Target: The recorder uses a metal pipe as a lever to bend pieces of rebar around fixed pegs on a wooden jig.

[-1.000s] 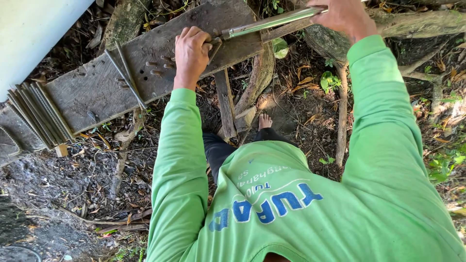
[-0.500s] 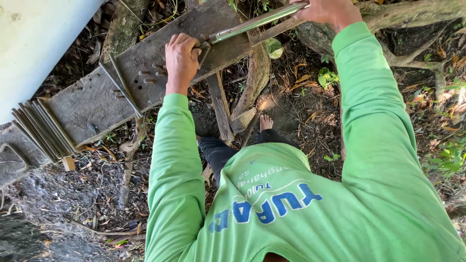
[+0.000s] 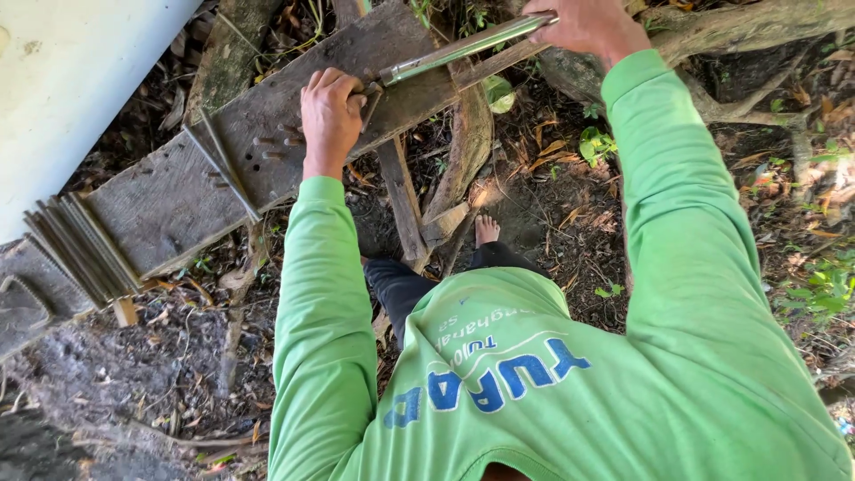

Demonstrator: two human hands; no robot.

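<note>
I see my left hand clenched on a small dark piece, too hidden to identify, pressed on the plank beside a cluster of pegs. My right hand, far right, is closed around a long metal bar that slants down-left to meet the left hand. A bundle of rods lies across the plank at left.

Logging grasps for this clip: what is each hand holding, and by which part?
The right hand grips the far end of a long metal bar. The left hand is closed at its near end on the plank; what it holds is hidden.
</note>
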